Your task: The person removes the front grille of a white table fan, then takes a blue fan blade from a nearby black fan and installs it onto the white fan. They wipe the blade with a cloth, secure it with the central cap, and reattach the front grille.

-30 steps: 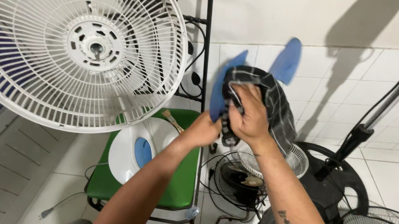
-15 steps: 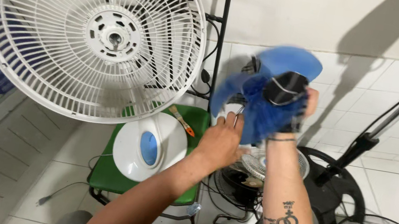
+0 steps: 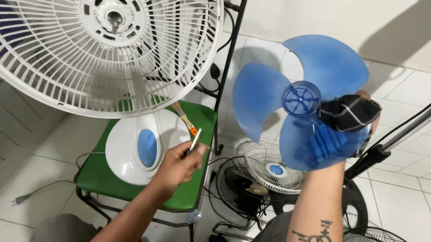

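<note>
Blue translucent three-bladed plastic fan blade is raised in the right hand, gripped through a dark cloth; left hand pinches a thin metal tool; best wipe with the hub supported.

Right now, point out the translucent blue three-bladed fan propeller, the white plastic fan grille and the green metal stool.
blue fan propeller (image 3: pixel 301 99), head view, round hub.
white fan grille (image 3: pixel 36 52), head view, wire ribs.
green stool (image 3: pixel 191 180), head view, bare seat.

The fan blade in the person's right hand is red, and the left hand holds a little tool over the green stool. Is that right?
Not quite. The head view shows the fan blade is blue, not red. The rest holds: the right hand grips it with a dark cloth, and the left hand holds a little tool over the green stool.
</note>
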